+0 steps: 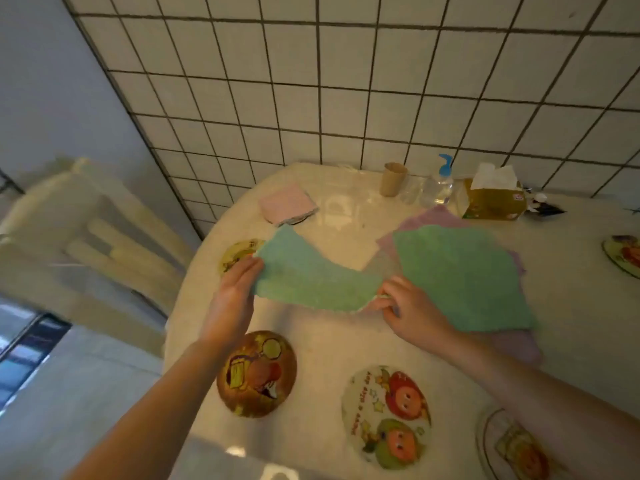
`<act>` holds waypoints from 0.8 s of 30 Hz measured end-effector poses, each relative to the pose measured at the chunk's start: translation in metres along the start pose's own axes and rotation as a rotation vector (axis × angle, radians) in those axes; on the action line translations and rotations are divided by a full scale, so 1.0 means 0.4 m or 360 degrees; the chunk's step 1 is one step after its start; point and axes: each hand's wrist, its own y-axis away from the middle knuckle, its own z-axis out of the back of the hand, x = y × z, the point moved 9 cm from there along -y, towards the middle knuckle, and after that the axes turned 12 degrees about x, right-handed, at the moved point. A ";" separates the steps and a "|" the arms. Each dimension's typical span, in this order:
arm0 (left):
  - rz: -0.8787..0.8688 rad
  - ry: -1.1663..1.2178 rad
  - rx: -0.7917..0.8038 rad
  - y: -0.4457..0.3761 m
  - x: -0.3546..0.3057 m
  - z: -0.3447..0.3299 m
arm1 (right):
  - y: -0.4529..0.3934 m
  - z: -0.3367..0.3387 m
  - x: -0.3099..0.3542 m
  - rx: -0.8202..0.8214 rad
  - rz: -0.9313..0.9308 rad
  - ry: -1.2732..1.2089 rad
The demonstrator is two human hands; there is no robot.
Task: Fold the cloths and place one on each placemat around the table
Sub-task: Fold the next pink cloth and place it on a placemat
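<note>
Head view: a person's two hands work over a pale round table (346, 341) set against a tiled wall.
Left hand (235, 292): fingers straight, laid flat against the left edge of the green cloth (311, 282).
Right hand (405, 306): fingers curled, pinching the cloth's near right corner.
Green cloth: stretched between the hands, sagging in the middle, above the table.
Second green cloth (460, 275): flat on the table right of the held cloth, lying on a purple cloth (429, 220).
Pink cloth (287, 202): folded, beyond the held cloth, covering a placemat.
Placemats: one partly hidden behind the left hand (239, 252); a brown one (256, 372) and a fruit-printed one (386, 415) nearer than the held cloth.
Far edge: cardboard tube (393, 178), pump bottle (438, 183), tissue box (491, 199).
</note>
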 end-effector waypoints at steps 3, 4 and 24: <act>0.0099 -0.0041 0.0236 0.185 0.121 -0.079 | 0.063 -0.141 0.031 0.0195 -0.0118 0.0037; 0.0101 -0.0088 0.0295 0.235 0.141 -0.104 | 0.090 -0.176 0.039 0.0246 -0.0160 0.0024; 0.0835 0.0971 0.0521 0.440 0.339 -0.209 | 0.280 -0.328 0.025 0.0153 -0.0807 -0.0740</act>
